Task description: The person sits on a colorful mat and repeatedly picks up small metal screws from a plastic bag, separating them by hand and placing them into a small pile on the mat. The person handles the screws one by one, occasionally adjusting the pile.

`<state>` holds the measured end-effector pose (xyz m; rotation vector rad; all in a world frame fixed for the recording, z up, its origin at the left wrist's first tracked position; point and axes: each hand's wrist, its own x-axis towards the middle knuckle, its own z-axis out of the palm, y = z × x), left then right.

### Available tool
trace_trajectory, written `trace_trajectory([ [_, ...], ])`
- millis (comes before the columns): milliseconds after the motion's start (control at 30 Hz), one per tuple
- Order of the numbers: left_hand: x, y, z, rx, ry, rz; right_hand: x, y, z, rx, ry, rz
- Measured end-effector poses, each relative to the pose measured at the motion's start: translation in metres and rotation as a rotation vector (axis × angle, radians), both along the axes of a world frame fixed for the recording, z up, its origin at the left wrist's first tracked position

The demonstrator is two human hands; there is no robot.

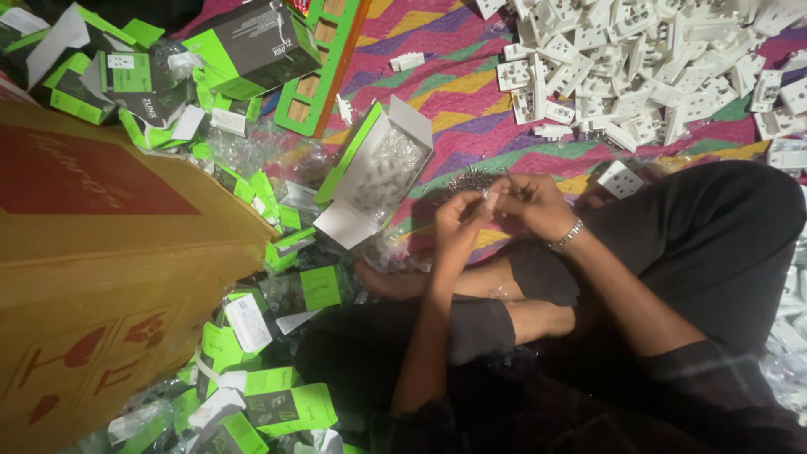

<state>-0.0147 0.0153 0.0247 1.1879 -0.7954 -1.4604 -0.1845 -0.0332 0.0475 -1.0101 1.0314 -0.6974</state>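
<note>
Both hands met mid-frame. Left hand and right hand fingertips pinched together on tiny part, maybe screw, too small to tell. Screw pile just beyond fingers; open box left of them.

White socket plates: moulded plastic, smooth, slight sheen. Open carton: matt card, green outside, white inside, filled with clear crinkly plastic bags. Small green-and-grey boxes: printed card, mostly matt. Big brown box: corrugated cardboard, dull, red print. Floor mat: woven cloth, zigzag stripes, rough matt weave. Pile of pins by the hands: looks like bright metal, glinting. Bracelet on the right wrist: shiny metal links. Trousers: dark matt cloth.
</note>
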Motion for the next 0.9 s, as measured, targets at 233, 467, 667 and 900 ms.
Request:
trace_trajectory([
  [233,0.001,-0.001,0.002,0.021,0.063,-0.007,0.003,0.003,-0.007,-0.169,-0.044,0.059],
  [467,0.001,0.001,-0.015,-0.09,0.065,0.046,0.002,0.0,0.001,0.006,-0.008,0.003],
  [667,0.0,0.0,-0.014,0.006,0.089,0.035,0.003,0.0,0.007,0.022,-0.065,-0.049],
  [900,0.0,0.0,-0.009,-0.016,-0.064,0.0,0.003,0.002,0.004,-0.014,0.138,-0.025],
])
